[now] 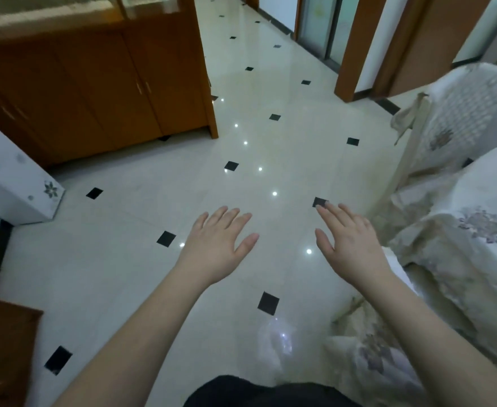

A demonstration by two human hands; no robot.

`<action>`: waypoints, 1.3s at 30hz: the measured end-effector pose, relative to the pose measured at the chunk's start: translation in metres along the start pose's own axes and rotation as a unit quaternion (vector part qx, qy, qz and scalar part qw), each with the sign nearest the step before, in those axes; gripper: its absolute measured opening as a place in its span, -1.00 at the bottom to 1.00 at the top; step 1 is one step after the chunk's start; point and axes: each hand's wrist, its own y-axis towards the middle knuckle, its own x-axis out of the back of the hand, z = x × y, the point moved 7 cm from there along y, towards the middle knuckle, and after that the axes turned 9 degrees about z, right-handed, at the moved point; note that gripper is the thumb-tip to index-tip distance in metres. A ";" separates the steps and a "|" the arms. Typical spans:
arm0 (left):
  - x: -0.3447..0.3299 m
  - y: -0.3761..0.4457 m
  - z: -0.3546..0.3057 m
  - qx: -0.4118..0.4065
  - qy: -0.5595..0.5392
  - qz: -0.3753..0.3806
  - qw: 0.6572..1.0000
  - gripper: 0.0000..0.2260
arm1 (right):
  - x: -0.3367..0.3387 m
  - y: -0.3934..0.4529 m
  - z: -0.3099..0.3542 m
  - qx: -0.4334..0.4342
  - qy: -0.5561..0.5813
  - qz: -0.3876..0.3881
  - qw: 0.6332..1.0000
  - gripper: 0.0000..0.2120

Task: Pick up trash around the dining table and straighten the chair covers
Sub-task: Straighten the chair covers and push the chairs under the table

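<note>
Both hands are hovering palm-down over the floor point(141, 259) in the middle of the frame, holding nothing. The left hand point(216, 245) is stretching out with fingers straight and lying close together, thumb angled out to the right. The right hand point(348, 245) is reaching beside it, fingers straight and slightly spread, thumb pointing left. The two are staying apart, with bare tile showing between them.

The floor is glossy pale tile set with small black diamond insets, and ceiling lights are glinting off it in a line of white dots. A clear crumpled wrapper point(276, 337) is lying on the tile at lower centre, just left of the chair covers. Those covers point(461, 230), cream with faded purple flowers, are draping rumpled over chairs along the right edge of the frame; a second covered chair back point(458, 113) is standing at upper right.

A wooden cabinet point(94, 83) is filling the upper left, a white box point(9, 183) is sitting at mid-left, and wooden door frames point(356, 45) are rising at the top right
</note>
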 end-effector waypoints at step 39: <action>0.220 0.817 -0.093 -0.242 0.058 -0.023 0.968 -0.13 | 0.138 0.628 -0.314 -0.234 0.042 -0.011 0.971 -0.46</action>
